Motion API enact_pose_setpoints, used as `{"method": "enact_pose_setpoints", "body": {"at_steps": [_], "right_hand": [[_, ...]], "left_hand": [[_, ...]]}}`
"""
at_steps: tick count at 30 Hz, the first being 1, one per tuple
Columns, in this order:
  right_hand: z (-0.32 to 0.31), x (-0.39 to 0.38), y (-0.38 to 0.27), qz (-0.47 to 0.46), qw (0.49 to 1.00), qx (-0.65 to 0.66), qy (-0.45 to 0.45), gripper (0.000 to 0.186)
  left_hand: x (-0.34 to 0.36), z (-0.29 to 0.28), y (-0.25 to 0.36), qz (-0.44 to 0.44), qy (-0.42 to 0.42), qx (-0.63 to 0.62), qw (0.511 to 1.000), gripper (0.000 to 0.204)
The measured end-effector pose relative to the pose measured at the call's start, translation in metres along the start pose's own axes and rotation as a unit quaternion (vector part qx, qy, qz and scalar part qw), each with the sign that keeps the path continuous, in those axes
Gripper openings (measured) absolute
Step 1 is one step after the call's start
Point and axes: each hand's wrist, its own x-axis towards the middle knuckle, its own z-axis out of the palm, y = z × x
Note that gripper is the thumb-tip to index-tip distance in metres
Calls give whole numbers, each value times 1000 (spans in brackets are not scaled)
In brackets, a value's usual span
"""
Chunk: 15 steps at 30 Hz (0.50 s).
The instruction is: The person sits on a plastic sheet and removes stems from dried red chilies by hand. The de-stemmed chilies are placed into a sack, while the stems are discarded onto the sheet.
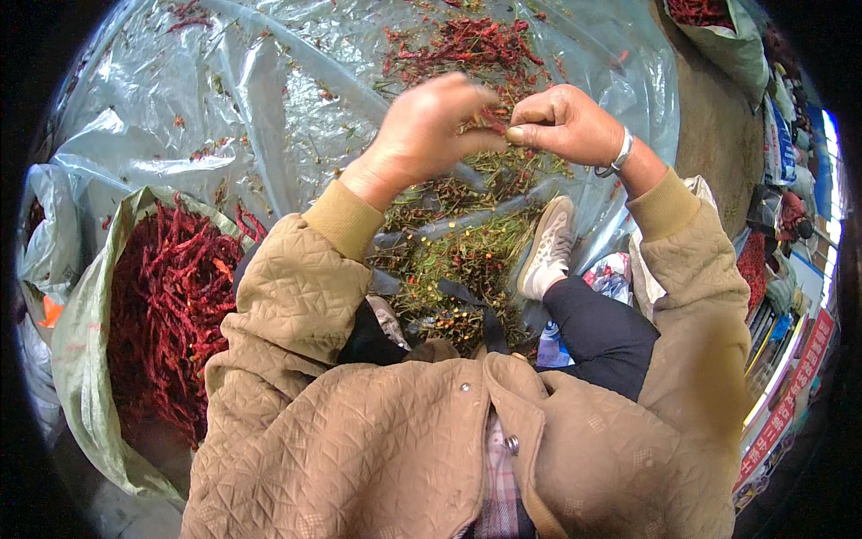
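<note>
My hands meet above a plastic sheet. My left hand is blurred by motion. Its fingers curl toward the thumb, and a bit of dried red chili pepper shows between them. Thumb and forefinger of my right hand are pinched together right beside the left thumb; whatever small thing they grip is hidden. Beyond the hands lies a loose pile of dried red chilies. Below them, between my legs, spreads a heap of green-brown stems and chili bits.
An open woven sack full of dried red chilies stands at my left. Clear plastic sheeting covers the ground ahead. Another chili sack is at the far right. Boxes and a red banner line the right edge.
</note>
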Motion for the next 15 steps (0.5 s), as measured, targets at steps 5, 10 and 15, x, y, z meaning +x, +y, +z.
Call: {"method": "enact_pose_setpoints", "body": {"at_steps": [5, 10, 15], "right_hand": [[13, 0, -1, -3, 1000, 12, -27, 21], [28, 14, 8, -88, 933, -312, 155, 21], [5, 16, 45, 88, 967, -153, -184, 35]], "left_hand": [[-18, 16, 6, -27, -129, 10, 991, 17], [-21, 29, -4, -184, -122, 45, 974, 19], [-19, 14, -18, -420, -68, -260, 867, 16]]}}
